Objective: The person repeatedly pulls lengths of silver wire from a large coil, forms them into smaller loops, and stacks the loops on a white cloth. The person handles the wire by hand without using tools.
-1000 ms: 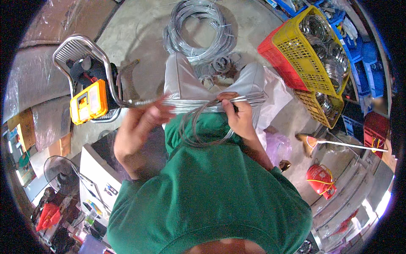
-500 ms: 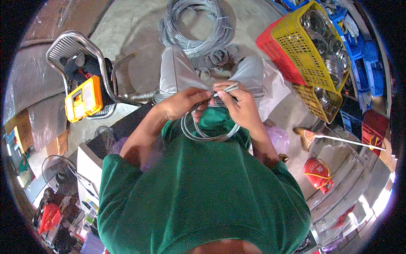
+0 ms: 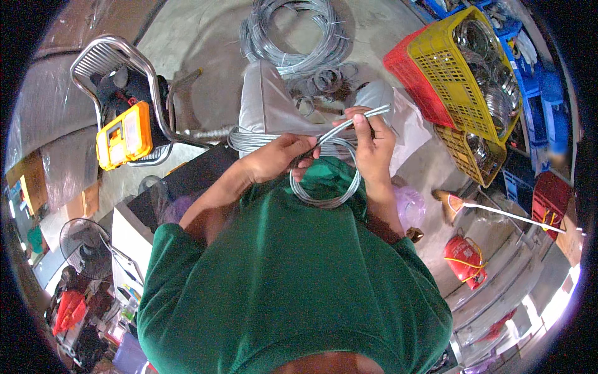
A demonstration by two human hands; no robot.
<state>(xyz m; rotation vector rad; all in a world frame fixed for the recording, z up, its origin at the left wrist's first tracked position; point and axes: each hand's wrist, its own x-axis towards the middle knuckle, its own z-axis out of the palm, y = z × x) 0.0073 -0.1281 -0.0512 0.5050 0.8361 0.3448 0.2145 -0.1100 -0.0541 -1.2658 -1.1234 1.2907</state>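
Note:
A small loop of grey wire rope (image 3: 330,204) hangs in front of my green shirt, over my lap. Its crossing is gripped in my left hand (image 3: 278,157), the fingers closed around it. My right hand (image 3: 375,140) pinches the upper strands between thumb and fingers, and their ends stick out past it to the upper right. A larger coil of the same grey wire (image 3: 242,139) lies across my thighs behind both hands, partly covered by them.
On the floor ahead lie a big coil of grey wire (image 3: 251,42) and smaller wire rings (image 3: 328,80). At right stand a yellow crate (image 3: 433,65) of wire coils and a red crate (image 3: 405,59). A metal chair (image 3: 146,68) with a yellow case (image 3: 140,128) is left.
My right hand has moved right and slightly up, drawing the strands out from my left hand. The loop has become smaller, and more of the strand ends shows.

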